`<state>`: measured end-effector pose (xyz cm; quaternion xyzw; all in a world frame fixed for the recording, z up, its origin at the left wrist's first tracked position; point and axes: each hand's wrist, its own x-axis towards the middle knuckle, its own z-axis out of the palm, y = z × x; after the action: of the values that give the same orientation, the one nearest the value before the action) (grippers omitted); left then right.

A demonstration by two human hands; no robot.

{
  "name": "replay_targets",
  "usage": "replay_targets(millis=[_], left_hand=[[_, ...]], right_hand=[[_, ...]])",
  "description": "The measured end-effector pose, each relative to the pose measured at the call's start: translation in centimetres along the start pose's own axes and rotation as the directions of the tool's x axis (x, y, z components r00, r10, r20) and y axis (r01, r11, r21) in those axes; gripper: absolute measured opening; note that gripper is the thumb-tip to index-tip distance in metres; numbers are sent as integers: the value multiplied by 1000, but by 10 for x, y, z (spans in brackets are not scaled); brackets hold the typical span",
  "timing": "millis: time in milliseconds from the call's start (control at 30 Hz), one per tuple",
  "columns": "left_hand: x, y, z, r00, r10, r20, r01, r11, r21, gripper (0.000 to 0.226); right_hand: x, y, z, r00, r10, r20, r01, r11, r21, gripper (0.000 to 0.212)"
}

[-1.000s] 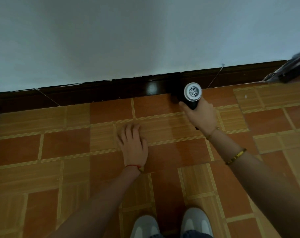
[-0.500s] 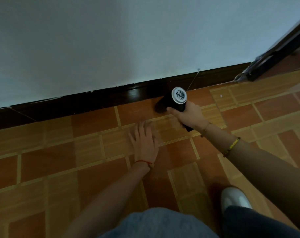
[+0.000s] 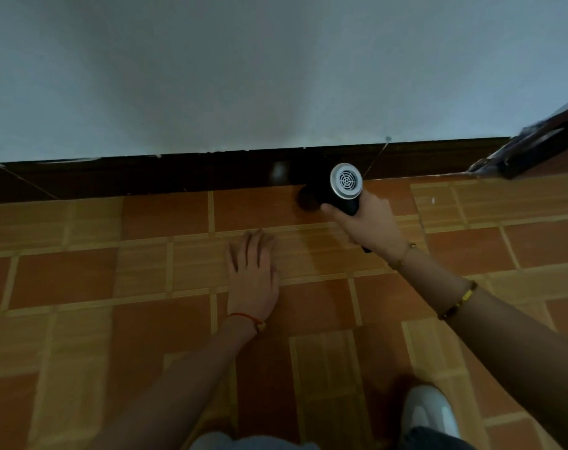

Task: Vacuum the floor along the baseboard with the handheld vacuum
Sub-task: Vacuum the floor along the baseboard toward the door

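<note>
A black handheld vacuum (image 3: 341, 193) with a round silver grille at its rear points at the dark brown baseboard (image 3: 146, 177). Its nozzle end rests on the tiled floor (image 3: 81, 287) right at the baseboard's foot. My right hand (image 3: 370, 222) is wrapped around the vacuum's handle from below and behind. My left hand (image 3: 253, 274) lies flat on the floor, palm down with fingers together, a hand's width to the left of the vacuum and nearer to me. It holds nothing.
A pale wall (image 3: 276, 76) rises above the baseboard. A dark door frame or threshold (image 3: 542, 144) cuts in at the far right. My white shoe (image 3: 428, 414) and a knee in blue fabric sit at the bottom edge.
The vacuum's nozzle has stayed at the baseboard while my view swung left and back. My left hand stayed planted on the floor. One shoe has dropped out of view.
</note>
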<state>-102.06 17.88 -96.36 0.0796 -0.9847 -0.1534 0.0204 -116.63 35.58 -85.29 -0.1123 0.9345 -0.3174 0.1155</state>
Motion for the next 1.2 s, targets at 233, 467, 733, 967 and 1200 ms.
replay_targets(millis=[233, 467, 733, 967, 1200], left_hand=[[1, 3, 0, 1000, -8, -10, 8, 1000, 3, 50], [2, 10, -4, 999, -32, 7, 32, 999, 28, 51], [1, 19, -5, 996, -77, 42, 70, 988, 141, 50], [4, 49, -12, 993, -115, 26, 113, 992, 58, 54], [19, 98, 5, 992, -123, 3, 123, 992, -1, 55]], right_hand=[[5, 30, -14, 990, 23, -138, -23, 1000, 3, 61], [20, 32, -17, 1000, -14, -22, 15, 999, 44, 45], [17, 45, -29, 996, -79, 52, 78, 997, 20, 53], [8, 63, -47, 997, 9, -83, -8, 1000, 12, 57], [6, 75, -58, 999, 12, -40, -10, 999, 51, 52]])
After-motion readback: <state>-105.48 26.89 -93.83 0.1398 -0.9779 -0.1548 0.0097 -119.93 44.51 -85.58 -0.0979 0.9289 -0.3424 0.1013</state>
